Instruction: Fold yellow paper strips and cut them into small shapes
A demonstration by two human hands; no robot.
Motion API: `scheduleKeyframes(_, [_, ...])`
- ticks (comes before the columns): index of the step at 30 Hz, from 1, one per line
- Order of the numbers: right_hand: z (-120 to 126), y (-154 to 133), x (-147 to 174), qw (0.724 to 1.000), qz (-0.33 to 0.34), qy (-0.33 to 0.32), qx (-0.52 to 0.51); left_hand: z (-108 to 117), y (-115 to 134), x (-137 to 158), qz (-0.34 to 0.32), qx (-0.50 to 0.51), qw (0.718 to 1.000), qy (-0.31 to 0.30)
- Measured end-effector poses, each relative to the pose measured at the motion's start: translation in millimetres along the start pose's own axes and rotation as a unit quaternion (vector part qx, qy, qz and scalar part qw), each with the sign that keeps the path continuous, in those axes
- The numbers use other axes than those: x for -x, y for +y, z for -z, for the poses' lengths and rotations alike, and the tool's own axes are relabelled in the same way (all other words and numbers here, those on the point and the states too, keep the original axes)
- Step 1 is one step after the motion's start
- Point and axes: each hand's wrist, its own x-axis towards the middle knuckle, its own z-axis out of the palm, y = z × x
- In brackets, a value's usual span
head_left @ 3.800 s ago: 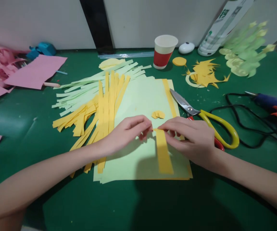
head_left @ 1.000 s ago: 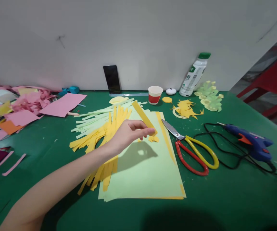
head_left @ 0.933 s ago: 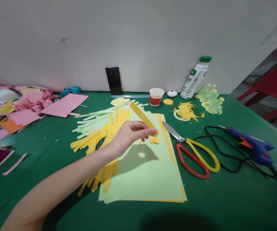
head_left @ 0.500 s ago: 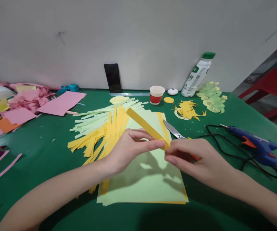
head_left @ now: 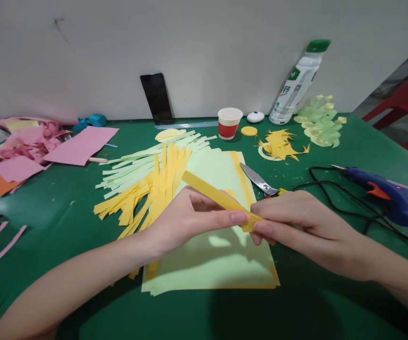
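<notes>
A yellow paper strip (head_left: 209,191) is pinched between both hands above a stack of pale green paper sheets (head_left: 204,269). My left hand (head_left: 197,215) holds the strip with thumb on top, its long free end pointing up and left. At the folded right end, my right hand (head_left: 296,226) grips the paper between thumb and fingers. Bundles of yellow strips (head_left: 165,177) and light green strips (head_left: 133,167) lie left of the sheets. Behind my right hand rest scissors (head_left: 259,180), their handles mostly hidden.
On the right lies a blue glue gun (head_left: 384,191) with a black cord. A paper cup (head_left: 230,123), a leaning bottle (head_left: 299,85), a phone (head_left: 157,99) and yellow paper cutouts (head_left: 282,144) stand or lie along the wall. Pink paper (head_left: 81,145) and scraps cover the left side.
The fold at the strip's right end has moved slightly down and right. My right thumb now presses on it, with the fingers closed behind. The camera view has tilted slightly down.
</notes>
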Motion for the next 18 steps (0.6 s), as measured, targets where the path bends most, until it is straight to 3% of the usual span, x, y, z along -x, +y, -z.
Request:
scheduleKeyframes(11, [-0.7,1.0,1.9,0.996,0.006,-0.001,0.084,-2.5,1.1,-2.2,0.004,-0.042,0.998,0.046])
scheduleKeyframes(14, [-3.5,1.1,2.5,0.998,-0.005,0.006,0.063,-3.5,1.5,-3.1,-0.003,-0.078,0.996,0.054])
scheduleKeyframes(18, [-8.4,1.2,1.5,0.995,-0.075,0.052,-0.028,-4.4,-0.4,-2.4,-0.049,-0.122,0.987,0.096])
